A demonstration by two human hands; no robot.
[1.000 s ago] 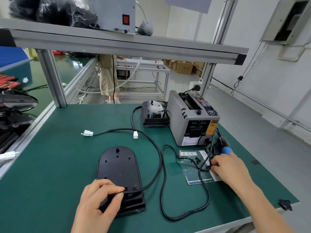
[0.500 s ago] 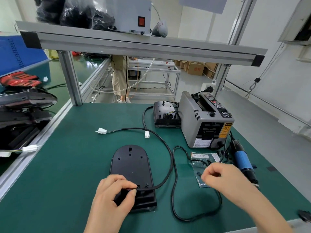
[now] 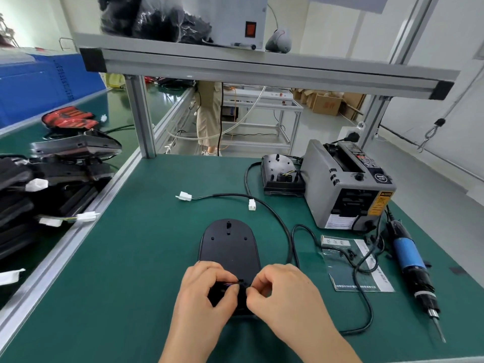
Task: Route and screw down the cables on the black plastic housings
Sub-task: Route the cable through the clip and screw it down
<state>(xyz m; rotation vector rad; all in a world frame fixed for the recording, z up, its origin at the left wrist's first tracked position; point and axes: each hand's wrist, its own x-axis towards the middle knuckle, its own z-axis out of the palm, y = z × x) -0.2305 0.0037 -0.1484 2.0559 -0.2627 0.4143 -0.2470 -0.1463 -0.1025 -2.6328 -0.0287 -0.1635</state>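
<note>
Head view: from here I see the green bench [image 3: 131,284], with the black housing [image 3: 229,244] flat on it near the front edge. The left hand [image 3: 207,292] curls over its near end, pinching the cable [image 3: 282,226] there; the right hand [image 3: 285,297] meets it, fingertips pinched, on what I cannot tell

Smooth matt black plastic on the housing [image 3: 229,244]. Under it, a dull green mat [image 3: 125,258], faintly textured. Right of the housing: black rubbery cable [image 3: 278,219] with a slight sheen, a clear glossy plastic bag [image 3: 337,258], and a driver [image 3: 408,255] in shiny blue and black plastic with a bare metal tip. Beyond the housing: dispenser [image 3: 318,189] in satin grey casing, white plastic connector [image 3: 185,196], brushed aluminium frame [image 3: 141,119].
</note>
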